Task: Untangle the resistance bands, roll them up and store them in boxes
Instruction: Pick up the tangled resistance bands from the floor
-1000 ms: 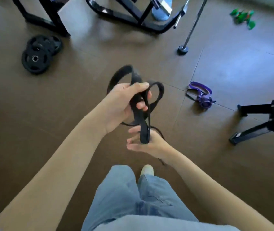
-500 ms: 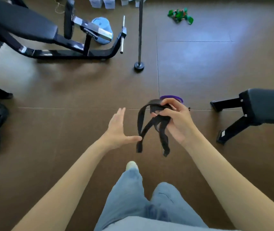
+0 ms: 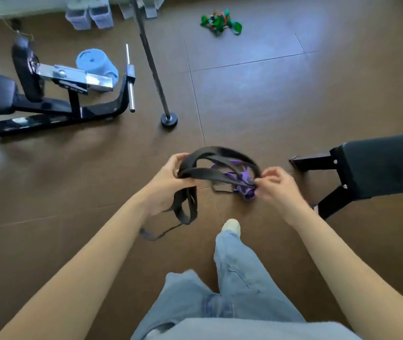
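A black resistance band (image 3: 220,153) is stretched in several loops between my two hands, above the brown floor. My left hand (image 3: 168,182) grips its left end, and a loop of it hangs down below that hand. My right hand (image 3: 275,184) pinches its right end. Behind the loops a purple band (image 3: 243,179) lies tangled on the floor. A green and red tangle of bands (image 3: 220,24) lies far off at the top. Clear plastic boxes (image 3: 88,17) stand by the wall at top left.
A black weight bench (image 3: 55,111) with a chrome bar fills the left. A blue weight plate (image 3: 97,62) lies behind it. A metal pole on a round foot (image 3: 168,119) stands in the middle. A second black bench (image 3: 379,168) juts in from the right. My legs and shoe (image 3: 231,225) are below.
My left hand, open half a second ago, has taken hold of the black band. Both hands have pulled it apart into wide loops. The view has tilted down toward the floor.
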Motion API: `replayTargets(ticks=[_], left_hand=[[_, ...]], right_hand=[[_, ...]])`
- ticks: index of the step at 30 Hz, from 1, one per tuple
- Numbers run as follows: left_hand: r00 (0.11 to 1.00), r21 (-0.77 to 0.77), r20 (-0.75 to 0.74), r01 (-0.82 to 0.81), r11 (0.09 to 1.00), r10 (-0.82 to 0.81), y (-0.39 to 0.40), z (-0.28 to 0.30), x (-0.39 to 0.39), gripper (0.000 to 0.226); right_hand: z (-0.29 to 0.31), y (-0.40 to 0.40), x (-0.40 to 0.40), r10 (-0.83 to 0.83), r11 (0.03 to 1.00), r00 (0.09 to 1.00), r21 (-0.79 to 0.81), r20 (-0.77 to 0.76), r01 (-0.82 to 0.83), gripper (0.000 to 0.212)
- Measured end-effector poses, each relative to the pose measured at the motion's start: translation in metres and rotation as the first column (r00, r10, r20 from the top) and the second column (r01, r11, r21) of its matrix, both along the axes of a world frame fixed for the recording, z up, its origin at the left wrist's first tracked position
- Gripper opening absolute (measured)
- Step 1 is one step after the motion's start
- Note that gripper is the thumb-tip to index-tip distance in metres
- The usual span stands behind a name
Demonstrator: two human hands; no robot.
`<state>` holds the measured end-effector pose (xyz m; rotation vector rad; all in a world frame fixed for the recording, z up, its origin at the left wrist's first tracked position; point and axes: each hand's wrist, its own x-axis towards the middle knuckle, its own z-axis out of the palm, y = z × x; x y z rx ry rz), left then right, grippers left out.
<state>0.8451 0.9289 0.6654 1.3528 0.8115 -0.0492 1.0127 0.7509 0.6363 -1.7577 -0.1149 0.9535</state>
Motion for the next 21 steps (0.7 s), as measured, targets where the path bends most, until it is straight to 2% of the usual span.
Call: replayTargets(ticks=[1, 2, 3, 4, 5, 6, 8, 9, 11, 13, 15, 16, 18, 19, 21], left_hand=[[0.999, -0.042, 0.027, -0.025, 0.999, 0.027, 0.009, 0.008, 0.02, 0.051], [0.997, -0.071, 0.046, -0.066, 0.995, 0.069, 0.014, 0.015, 0.042, 0.047], [0.992, -0.091, 0.049, -0.116, 0.989, 0.12, 0.018, 0.02, 0.063, 0.042], [0.983, -0.117, 0.04, -0.171, 0.978, 0.177, 0.022, 0.024, 0.083, 0.037], [0.973, -0.145, 0.025, -0.222, 0.964, 0.228, 0.025, 0.026, 0.103, 0.035], [0.964, -0.162, 0.013, -0.261, 0.952, 0.266, 0.029, 0.026, 0.12, 0.035], [0.947, -0.158, -0.021, -0.319, 0.934, 0.32, 0.045, 0.02, 0.151, 0.033], [0.935, -0.169, -0.044, -0.355, 0.92, 0.352, 0.056, 0.017, 0.164, 0.03], [0.907, -0.235, -0.087, -0.421, 0.876, 0.412, 0.082, 0.001, 0.189, 0.015], [0.904, -0.278, -0.182, -0.425, 0.862, 0.387, 0.106, -0.023, 0.211, 0.008], [0.923, -0.362, -0.263, -0.363, 0.859, 0.279, 0.124, -0.051, 0.234, 0.012], [0.926, -0.409, -0.292, -0.348, 0.843, 0.241, 0.13, -0.067, 0.246, 0.016], [0.891, -0.422, -0.357, -0.422, 0.803, 0.28, 0.135, -0.106, 0.267, 0.023], [0.854, -0.373, -0.392, -0.488, 0.789, 0.343, 0.138, -0.128, 0.279, 0.022], [0.773, -0.17, -0.45, -0.566, 0.807, 0.447, 0.142, -0.188, 0.299, 0.018]], right_hand=[[-0.011, 0.002, 0.011, 0.223, 0.96, 0.974, -0.179, 0.031, -0.214, 0.022], [-0.02, 0.008, 0.021, 0.432, 0.871, 0.902, -0.27, 0.024, -0.41, 0.047], [-0.027, 0.017, 0.031, 0.572, 0.795, 0.82, -0.245, -0.001, -0.555, 0.072], [-0.027, 0.031, 0.035, 0.637, 0.758, 0.77, -0.146, -0.039, -0.635, 0.086], [-0.024, 0.047, 0.038, 0.679, 0.732, 0.733, -0.04, -0.05, -0.681, 0.086], [-0.022, 0.064, 0.041, 0.696, 0.718, 0.718, 0.023, -0.006, -0.696, 0.075], [-0.025, 0.094, 0.055, 0.609, 0.79, 0.79, 0.032, 0.064, -0.612, 0.051], [-0.029, 0.106, 0.066, 0.534, 0.844, 0.845, 0.053, 0.013, -0.534, 0.047], [-0.044, 0.123, 0.091, 0.392, 0.92, 0.897, 0.082, -0.202, -0.384, 0.044], [-0.064, 0.132, 0.117, 0.25, 0.964, 0.924, -0.015, -0.29, -0.265, 0.039], [-0.09, 0.14, 0.145, 0.098, 0.984, 0.962, -0.119, -0.254, -0.132, 0.024], [-0.106, 0.145, 0.16, 0.076, 0.983, 0.973, -0.145, -0.219, -0.109, 0.022], [-0.146, 0.149, 0.184, 0.172, 0.965, 0.973, -0.174, -0.152, -0.198, 0.03], [-0.171, 0.15, 0.194, 0.266, 0.94, 0.955, -0.182, -0.133, -0.288, 0.036], [-0.236, 0.149, 0.212, 0.423, 0.861, 0.892, -0.236, -0.161, -0.451, 0.057]])
